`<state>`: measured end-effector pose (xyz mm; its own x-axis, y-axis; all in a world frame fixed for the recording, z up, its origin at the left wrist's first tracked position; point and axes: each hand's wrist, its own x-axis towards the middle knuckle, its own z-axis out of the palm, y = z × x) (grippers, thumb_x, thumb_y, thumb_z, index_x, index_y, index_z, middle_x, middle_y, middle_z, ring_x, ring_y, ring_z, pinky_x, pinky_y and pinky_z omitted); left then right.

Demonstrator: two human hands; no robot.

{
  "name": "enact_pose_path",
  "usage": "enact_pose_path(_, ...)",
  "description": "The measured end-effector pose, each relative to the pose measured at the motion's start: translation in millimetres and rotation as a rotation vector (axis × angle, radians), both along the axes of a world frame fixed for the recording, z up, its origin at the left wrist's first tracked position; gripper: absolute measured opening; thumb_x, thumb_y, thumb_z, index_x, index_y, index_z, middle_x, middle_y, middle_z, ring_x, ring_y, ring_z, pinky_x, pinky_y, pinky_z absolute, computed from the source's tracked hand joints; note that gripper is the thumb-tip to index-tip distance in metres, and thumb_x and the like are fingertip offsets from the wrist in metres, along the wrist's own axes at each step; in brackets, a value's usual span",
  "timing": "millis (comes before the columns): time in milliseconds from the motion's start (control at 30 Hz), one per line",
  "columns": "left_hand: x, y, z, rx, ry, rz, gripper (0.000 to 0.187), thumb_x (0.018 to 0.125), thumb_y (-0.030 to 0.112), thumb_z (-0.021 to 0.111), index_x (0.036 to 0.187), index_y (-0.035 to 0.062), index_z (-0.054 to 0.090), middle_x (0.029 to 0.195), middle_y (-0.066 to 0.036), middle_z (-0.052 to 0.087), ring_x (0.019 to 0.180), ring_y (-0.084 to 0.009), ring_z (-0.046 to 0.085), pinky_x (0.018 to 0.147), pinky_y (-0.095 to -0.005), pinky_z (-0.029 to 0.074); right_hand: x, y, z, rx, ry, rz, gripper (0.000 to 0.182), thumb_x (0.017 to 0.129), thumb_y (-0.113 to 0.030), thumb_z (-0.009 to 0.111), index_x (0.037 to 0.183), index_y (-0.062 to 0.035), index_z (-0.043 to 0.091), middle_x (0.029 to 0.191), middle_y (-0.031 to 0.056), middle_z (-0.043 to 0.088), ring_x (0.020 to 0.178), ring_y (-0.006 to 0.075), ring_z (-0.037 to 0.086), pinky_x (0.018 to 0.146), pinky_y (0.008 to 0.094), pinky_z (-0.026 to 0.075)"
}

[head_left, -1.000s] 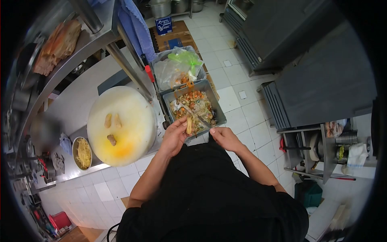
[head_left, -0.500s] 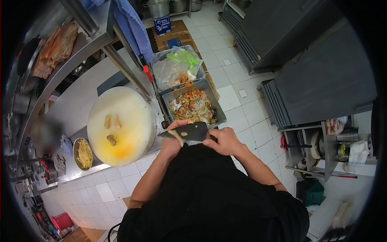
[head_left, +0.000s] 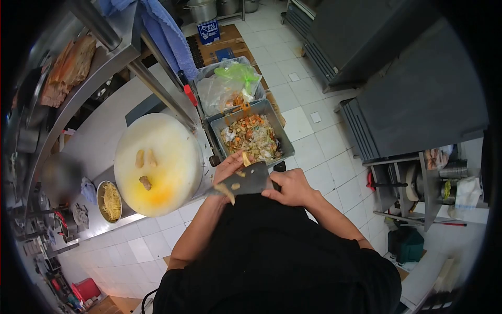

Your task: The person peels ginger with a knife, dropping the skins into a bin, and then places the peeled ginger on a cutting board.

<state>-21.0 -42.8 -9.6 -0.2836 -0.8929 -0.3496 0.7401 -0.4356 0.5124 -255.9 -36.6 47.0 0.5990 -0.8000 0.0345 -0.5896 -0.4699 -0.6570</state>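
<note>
My right hand (head_left: 293,187) is closed around the handle of a dark cleaver (head_left: 253,180), its blade pointing left. Pale peel scraps (head_left: 226,193) cling to the blade. Behind the blade, my left hand (head_left: 227,168) pinches a yellowish piece of ginger (head_left: 246,159); part of that hand is covered by the cleaver. Both hands are in front of my body, near the front edge of a grey bin of food scraps (head_left: 286,148). More ginger pieces (head_left: 151,158) and a browner knob (head_left: 145,182) lie on the round cutting board (head_left: 175,136).
A metal container of yellow shreds (head_left: 111,201) stands left of the board. Behind the scrap bin is another bin with a green plastic bag (head_left: 240,74). A steel shelf post (head_left: 162,94) rises beside the board. Dark cabinets (head_left: 418,99) stand at right on white floor tiles.
The cleaver blade has shifted slightly down and tilted. My left hand has moved up a little, and more of the ginger shows above the blade. The board's pieces have not moved.
</note>
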Motion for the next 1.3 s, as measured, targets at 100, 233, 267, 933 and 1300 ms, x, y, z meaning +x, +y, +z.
enact_pose_path(100, 0, -1, 0, 0.040, -0.025, -0.055, 0.031, 0.100, 0.013, 0.056, 0.127, -0.0028, 0.054, 0.110, -0.013, 0.066, 0.106, -0.0251, 0.066, 0.096, -0.0399, 0.054, 8, 4, 10, -0.143, 0.057, 0.108, 0.057, 0.084, -0.059, 0.067, 0.072, -0.0067, 0.050, 0.058, 0.0116, 0.057, 0.054, 0.0355, 0.059, 0.050, 0.0440, 0.045)
enact_pose_path(233, -4, 0, 2, 0.050, 0.008, -0.076, 0.030, 0.100, 0.015, 0.055, 0.124, -0.0024, 0.056, 0.109, -0.011, 0.066, 0.104, -0.0223, 0.065, 0.095, -0.0370, 0.052, 9, 5, 14, -0.160, 0.139, 0.127, 0.059, 0.086, -0.064, 0.063, 0.076, -0.0058, 0.057, 0.061, 0.0109, 0.063, 0.056, 0.0332, 0.064, 0.051, 0.0436, 0.048)
enact_pose_path(267, -4, -1, 1, 0.044, -0.015, -0.093, 0.028, 0.100, 0.016, 0.054, 0.122, -0.0017, 0.057, 0.108, -0.010, 0.066, 0.102, -0.0204, 0.063, 0.093, -0.0346, 0.051, 9, 5, 15, -0.171, 0.124, 0.125, 0.059, 0.086, -0.064, 0.063, 0.076, -0.0057, 0.057, 0.061, 0.0108, 0.062, 0.056, 0.0331, 0.064, 0.051, 0.0436, 0.048)
enact_pose_path(933, 3, 2, 23, 0.079, -0.062, -0.055, 0.031, 0.099, 0.011, 0.058, 0.126, -0.0031, 0.055, 0.108, -0.012, 0.069, 0.097, -0.0173, 0.067, 0.086, -0.0309, 0.056, -5, -10, 13, -0.027, 0.181, 0.067, 0.061, 0.089, -0.064, 0.058, 0.076, -0.0042, 0.061, 0.058, 0.0169, 0.059, 0.060, 0.0400, 0.062, 0.057, 0.0480, 0.048)
enact_pose_path(1300, 4, 12, 21, 0.026, -0.116, 0.040, 0.035, 0.101, 0.011, 0.056, 0.133, -0.0031, 0.050, 0.115, -0.013, 0.067, 0.099, -0.0201, 0.068, 0.087, -0.0332, 0.057, -4, -19, 8, 0.046, 0.159, -0.063, 0.056, 0.091, -0.060, 0.058, 0.079, -0.0055, 0.064, 0.064, 0.0182, 0.063, 0.065, 0.0410, 0.064, 0.061, 0.0487, 0.049)
